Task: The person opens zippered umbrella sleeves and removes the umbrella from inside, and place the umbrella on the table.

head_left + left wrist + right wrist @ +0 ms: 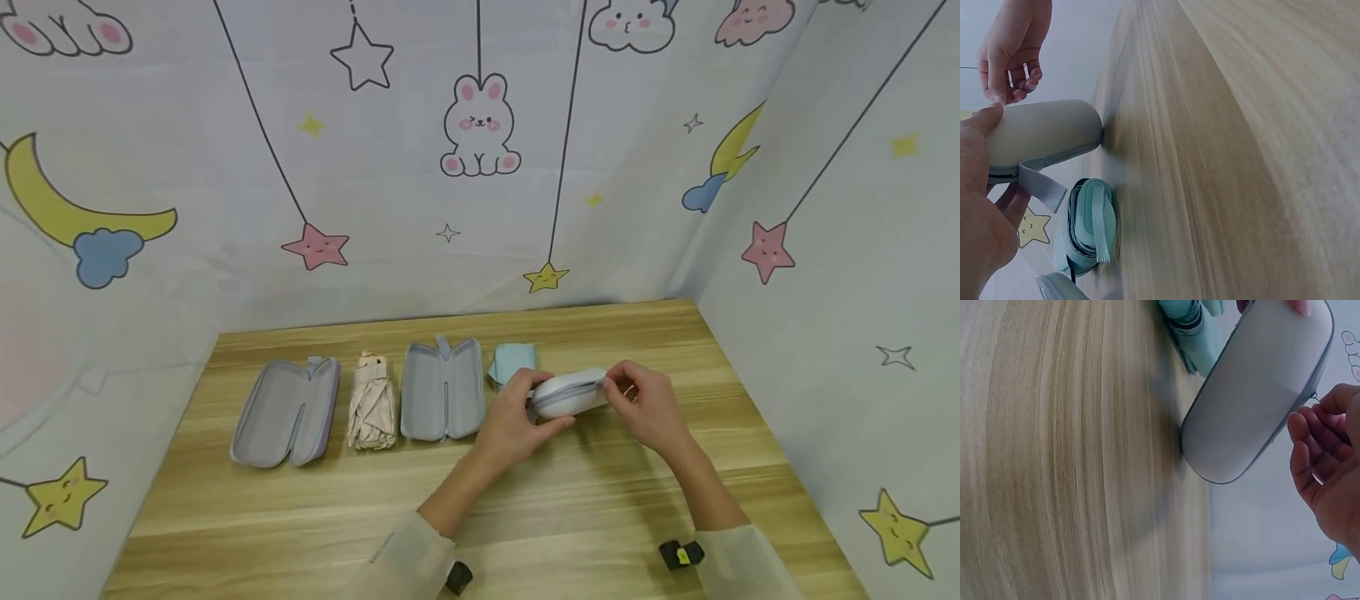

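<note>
A pale zippered hard case (558, 407) is tilted on its edge above the table, its zipper seam partly parted in the head view. My left hand (508, 425) grips its left end, thumb on one shell and fingers on the other. At the right end, my right hand (651, 408) pinches the zipper pull (1314, 396) between thumb and forefinger. A grey strap loop (1042, 187) sticks out near the left hand. Just behind the left hand lies a folded teal umbrella (514, 358), partly hidden. What the case contains cannot be seen.
To the left, two grey-lined cases (426, 400) lie spread open, with a folded beige umbrella (372, 404) between them. The wooden table (300, 525) meets a printed white curtain (397, 192) at the back and sides.
</note>
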`<state>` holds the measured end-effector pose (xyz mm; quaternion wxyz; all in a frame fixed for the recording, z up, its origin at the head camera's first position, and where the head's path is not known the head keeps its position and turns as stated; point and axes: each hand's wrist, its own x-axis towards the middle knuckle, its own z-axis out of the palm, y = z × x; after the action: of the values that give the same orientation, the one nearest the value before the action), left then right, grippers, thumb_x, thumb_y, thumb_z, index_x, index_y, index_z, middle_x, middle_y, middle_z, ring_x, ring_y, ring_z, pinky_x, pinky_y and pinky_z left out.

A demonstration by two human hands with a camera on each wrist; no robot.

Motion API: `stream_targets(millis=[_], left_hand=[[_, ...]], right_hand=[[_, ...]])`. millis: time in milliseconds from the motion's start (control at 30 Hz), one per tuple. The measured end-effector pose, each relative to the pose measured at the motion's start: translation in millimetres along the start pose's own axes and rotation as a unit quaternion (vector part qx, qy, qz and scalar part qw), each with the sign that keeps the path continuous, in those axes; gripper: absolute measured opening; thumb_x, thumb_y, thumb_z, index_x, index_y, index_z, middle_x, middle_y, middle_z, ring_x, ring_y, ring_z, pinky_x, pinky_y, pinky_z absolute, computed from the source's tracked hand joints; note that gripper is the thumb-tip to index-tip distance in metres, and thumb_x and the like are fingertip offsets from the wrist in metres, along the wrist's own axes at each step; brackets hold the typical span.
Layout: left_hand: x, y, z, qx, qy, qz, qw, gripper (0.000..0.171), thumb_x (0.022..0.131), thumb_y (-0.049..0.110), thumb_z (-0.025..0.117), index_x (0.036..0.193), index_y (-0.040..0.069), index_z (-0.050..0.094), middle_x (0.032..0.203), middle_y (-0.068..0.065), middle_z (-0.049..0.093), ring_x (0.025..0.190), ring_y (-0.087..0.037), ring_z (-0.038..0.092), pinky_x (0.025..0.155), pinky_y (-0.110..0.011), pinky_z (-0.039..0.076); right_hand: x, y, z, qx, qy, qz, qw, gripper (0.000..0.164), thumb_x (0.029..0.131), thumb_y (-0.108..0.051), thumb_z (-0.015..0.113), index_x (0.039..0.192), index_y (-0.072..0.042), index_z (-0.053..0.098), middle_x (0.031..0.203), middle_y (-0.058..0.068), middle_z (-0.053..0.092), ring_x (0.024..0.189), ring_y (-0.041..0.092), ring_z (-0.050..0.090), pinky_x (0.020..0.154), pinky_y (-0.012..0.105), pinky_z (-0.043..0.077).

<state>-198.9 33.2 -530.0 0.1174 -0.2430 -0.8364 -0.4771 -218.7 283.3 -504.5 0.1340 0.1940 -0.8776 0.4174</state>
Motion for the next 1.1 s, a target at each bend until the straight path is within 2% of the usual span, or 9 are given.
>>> stream_targets(millis=[333, 667, 1100], left_hand=[[0.0, -0.3, -3.1, -0.002, -0.012, -0.007, 0.9999, 0.065, 0.086, 0.033, 0.092, 0.136, 0.006, 0.059, 0.128, -0.003, 0.063, 0.112, -0.015, 0.063, 0.092, -0.031, 0.057], [-1.7, -2.9, -3.1, 0.002, -0.01, 0.001, 0.9999, 0.064, 0.086, 0.033, 0.092, 0.135, 0.007, 0.059, 0.128, -0.003, 0.063, 0.11, -0.014, 0.064, 0.088, -0.03, 0.058], [-5.7, -6.3, -2.4, 0.007, -0.018, -0.001, 0.9998, 0.062, 0.087, 0.033, 0.091, 0.134, 0.009, 0.058, 0.127, -0.002, 0.063, 0.111, -0.014, 0.064, 0.089, -0.029, 0.058]], right_hand=[[0, 5, 2, 0.005, 0.002, 0.009, 1.0, 0.009, 0.098, -0.002, 0.071, 0.091, -0.008, 0.072, 0.078, -0.002, 0.066, 0.067, 0.01, 0.059, 0.059, 0.021, 0.052], [0, 9, 3, 0.01, 0.007, 0.014, 1.0, 0.009, 0.098, -0.001, 0.072, 0.091, -0.007, 0.071, 0.077, -0.001, 0.065, 0.067, 0.011, 0.059, 0.058, 0.023, 0.052], [0, 14, 5, 0.004, 0.015, 0.014, 1.0, 0.008, 0.097, 0.0, 0.072, 0.091, -0.005, 0.071, 0.077, 0.0, 0.066, 0.068, 0.01, 0.06, 0.058, 0.022, 0.052]])
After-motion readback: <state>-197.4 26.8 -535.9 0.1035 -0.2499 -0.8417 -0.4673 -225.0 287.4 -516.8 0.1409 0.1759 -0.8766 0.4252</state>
